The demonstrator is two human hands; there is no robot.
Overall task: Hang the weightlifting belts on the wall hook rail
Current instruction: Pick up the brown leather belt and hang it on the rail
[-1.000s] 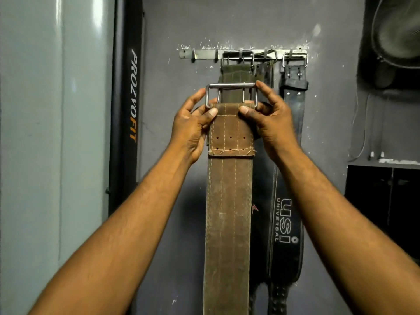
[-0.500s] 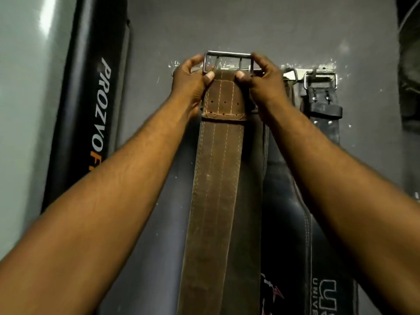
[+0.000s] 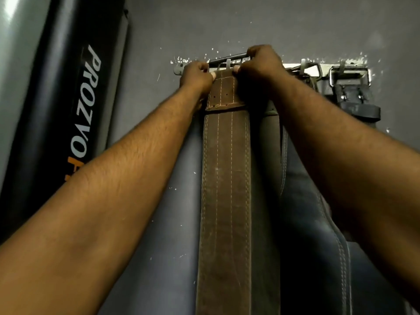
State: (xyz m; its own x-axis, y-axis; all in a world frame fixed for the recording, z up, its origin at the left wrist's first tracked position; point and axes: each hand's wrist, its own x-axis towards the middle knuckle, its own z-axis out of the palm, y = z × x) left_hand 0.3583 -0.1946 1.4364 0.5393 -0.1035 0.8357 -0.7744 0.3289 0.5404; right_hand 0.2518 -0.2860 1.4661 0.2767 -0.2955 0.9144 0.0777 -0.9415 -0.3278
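Note:
A long brown leather belt (image 3: 227, 189) with pale stitching hangs straight down the grey wall. Its metal buckle (image 3: 227, 59) is held up against the left end of the wall hook rail (image 3: 293, 67). My left hand (image 3: 195, 77) grips the belt's top left corner, and my right hand (image 3: 261, 64) grips the top right corner and buckle bar. A hook prong shows inside the buckle frame; whether the buckle rests on it I cannot tell. A black belt (image 3: 354, 101) hangs by its buckle at the rail's right end. Another dark belt (image 3: 318, 223) hangs behind my right forearm.
A black padded post with "PROZVOFIT" lettering (image 3: 84, 114) leans along the wall at left. A pale panel (image 3: 13, 42) fills the far left edge. The grey wall (image 3: 250, 23) rises above the rail.
Both hands have brought the brown belt's buckle from above the rail down onto its left end. The view has closed in on the wall.

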